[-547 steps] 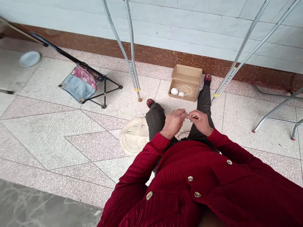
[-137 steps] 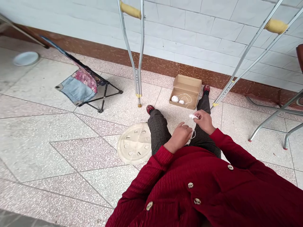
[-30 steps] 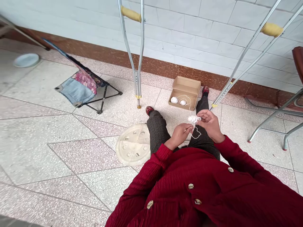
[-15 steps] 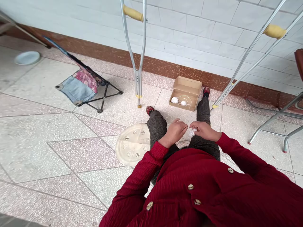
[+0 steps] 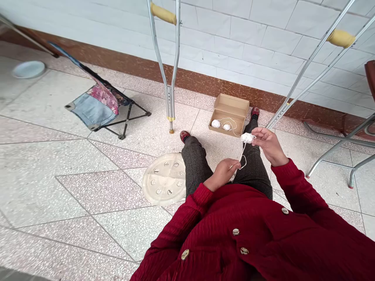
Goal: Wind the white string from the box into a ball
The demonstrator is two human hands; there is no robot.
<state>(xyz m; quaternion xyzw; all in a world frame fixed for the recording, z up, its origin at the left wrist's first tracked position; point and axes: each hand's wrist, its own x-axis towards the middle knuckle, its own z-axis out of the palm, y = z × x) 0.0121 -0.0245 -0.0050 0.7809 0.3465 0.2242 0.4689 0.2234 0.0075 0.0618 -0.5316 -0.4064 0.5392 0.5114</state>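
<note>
Over my right thigh, my right hand (image 5: 268,144) pinches a small bundle of white yarn (image 5: 247,137) between thumb and fingers. From this bundle a yarn strand (image 5: 242,154) runs down to my left hand (image 5: 225,172), which is closed on it close to my lap. A small loop of the strand hangs by the left fingertips. On the floor between my feet an open cardboard box (image 5: 231,109) holds two white yarn balls, the larger yarn ball (image 5: 216,123) on the left and the smaller yarn ball (image 5: 226,127) beside it, with loose yarn around them.
A crutch (image 5: 170,86) leans at the wall left of the box, and another crutch (image 5: 310,66) stands to the right. A folding stool (image 5: 95,107) is on the left. A round pale disc with holes (image 5: 161,177) lies beside my left leg. Metal chair legs (image 5: 336,152) stand at right.
My right hand has risen forward and to the right with the yarn bundle, away from my left hand. The left hand has dropped slightly, and a strand now stretches between them.
</note>
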